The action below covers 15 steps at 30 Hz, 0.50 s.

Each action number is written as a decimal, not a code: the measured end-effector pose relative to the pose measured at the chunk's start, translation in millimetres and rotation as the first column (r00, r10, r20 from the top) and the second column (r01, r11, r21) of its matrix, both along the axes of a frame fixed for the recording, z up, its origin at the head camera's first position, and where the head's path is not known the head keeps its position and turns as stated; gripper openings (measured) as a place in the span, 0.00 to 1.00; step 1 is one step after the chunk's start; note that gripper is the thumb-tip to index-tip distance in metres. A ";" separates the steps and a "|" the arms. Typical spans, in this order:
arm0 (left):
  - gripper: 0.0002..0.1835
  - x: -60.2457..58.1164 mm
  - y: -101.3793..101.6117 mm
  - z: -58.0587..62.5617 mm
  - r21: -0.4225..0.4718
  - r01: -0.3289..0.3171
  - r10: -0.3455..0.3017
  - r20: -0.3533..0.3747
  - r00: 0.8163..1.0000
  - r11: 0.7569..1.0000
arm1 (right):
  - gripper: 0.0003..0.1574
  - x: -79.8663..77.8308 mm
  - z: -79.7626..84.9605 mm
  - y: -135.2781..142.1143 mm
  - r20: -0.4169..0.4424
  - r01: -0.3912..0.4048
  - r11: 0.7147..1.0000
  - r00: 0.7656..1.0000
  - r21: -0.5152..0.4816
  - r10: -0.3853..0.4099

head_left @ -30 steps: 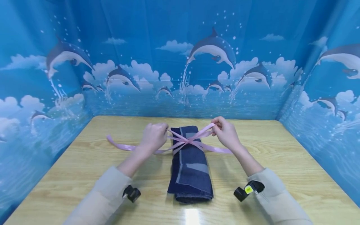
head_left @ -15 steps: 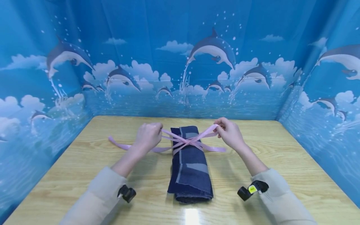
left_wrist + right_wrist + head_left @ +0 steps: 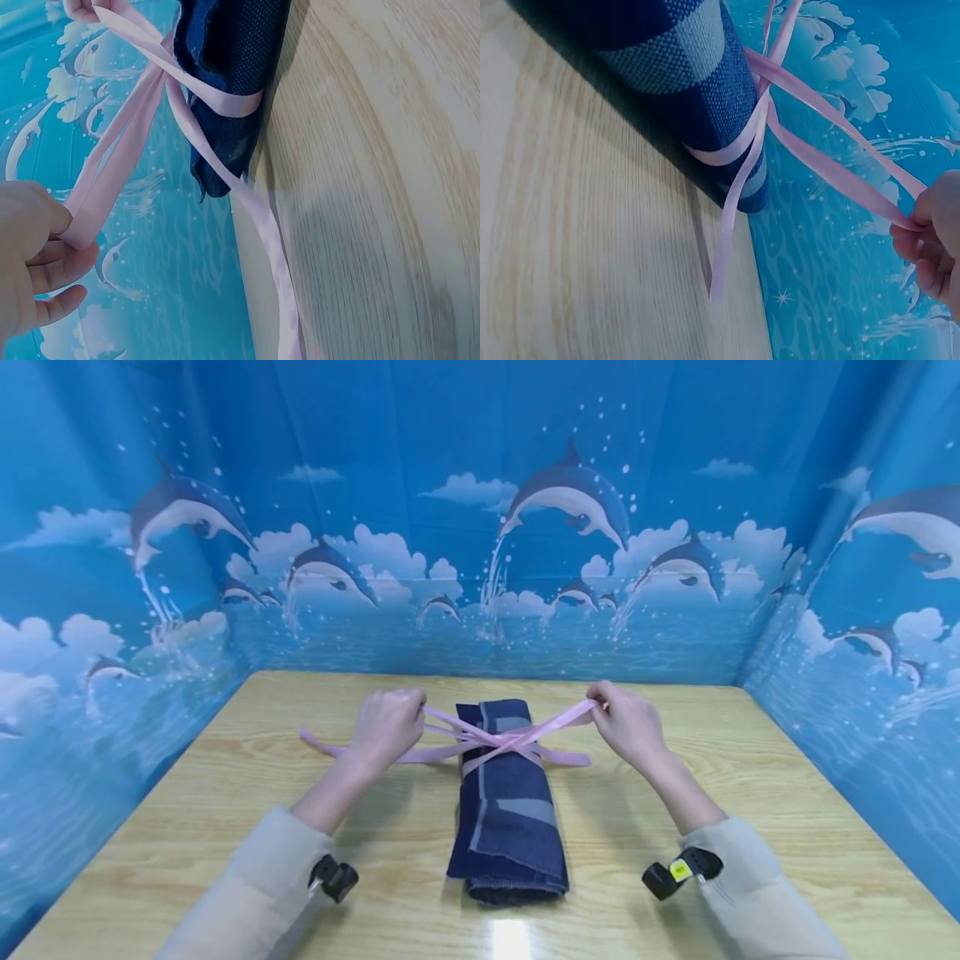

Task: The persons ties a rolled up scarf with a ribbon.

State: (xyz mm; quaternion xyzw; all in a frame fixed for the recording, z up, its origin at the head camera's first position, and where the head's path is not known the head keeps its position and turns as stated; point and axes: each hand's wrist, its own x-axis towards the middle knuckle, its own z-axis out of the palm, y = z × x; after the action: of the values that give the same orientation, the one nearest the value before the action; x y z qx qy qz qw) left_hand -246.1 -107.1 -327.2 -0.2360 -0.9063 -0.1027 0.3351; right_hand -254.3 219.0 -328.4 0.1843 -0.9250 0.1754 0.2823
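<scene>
A rolled navy cloth with grey-blue bands (image 3: 517,827) lies on the table, its roll end toward me. Pink ribbon (image 3: 510,742) wraps round its far half and crosses in a knot on top. To the left of the roll, my left hand (image 3: 388,722) pinches one loop of the ribbon; the left wrist view shows that loop (image 3: 112,172) between thumb and fingers. On the other side my right hand (image 3: 628,722) pinches a second loop (image 3: 840,176), drawn out taut. Two loose tails trail on either side, the left tail (image 3: 270,240) longer than the right tail (image 3: 727,232).
The light wood table (image 3: 225,827) ends at a blue curtain (image 3: 420,485) printed with dolphins, which also stands along both sides. Small black cameras (image 3: 333,877) sit at the wrists, below pale sleeves (image 3: 247,877).
Both hands have moved apart, left hand leftward and right hand rightward, stretching the loops. The tails have drawn in toward the roll, and the roll has stayed in place.
</scene>
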 end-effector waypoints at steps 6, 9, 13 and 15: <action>0.06 0.0 -6.5 1.6 0.014 -0.030 0.030 -0.003 1.000 0.999 | 0.07 1.7 0.6 8.7 -0.007 0.024 1.000 1.000 0.008 -0.024; 0.05 0.1 -10.6 1.7 0.031 -0.039 0.039 -0.012 0.999 0.999 | 0.06 2.7 0.1 12.1 -0.009 0.037 0.999 0.999 -0.001 -0.037; 0.05 0.1 -17.1 1.4 0.045 -0.055 0.055 -0.004 0.998 0.997 | 0.06 3.1 -1.3 16.5 -0.014 0.064 0.997 0.998 -0.031 -0.064; 0.05 -0.1 -20.3 1.2 0.043 -0.061 0.061 -0.005 0.998 0.997 | 0.06 3.4 -1.8 18.8 -0.014 0.077 0.996 0.997 -0.043 -0.077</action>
State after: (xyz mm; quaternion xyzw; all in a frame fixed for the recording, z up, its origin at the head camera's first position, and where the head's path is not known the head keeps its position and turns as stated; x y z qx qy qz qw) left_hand -246.2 -127.4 -326.0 -0.2014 -0.9096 -0.1110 0.3459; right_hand -250.9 237.7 -330.2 0.1438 -0.9253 0.1825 0.2998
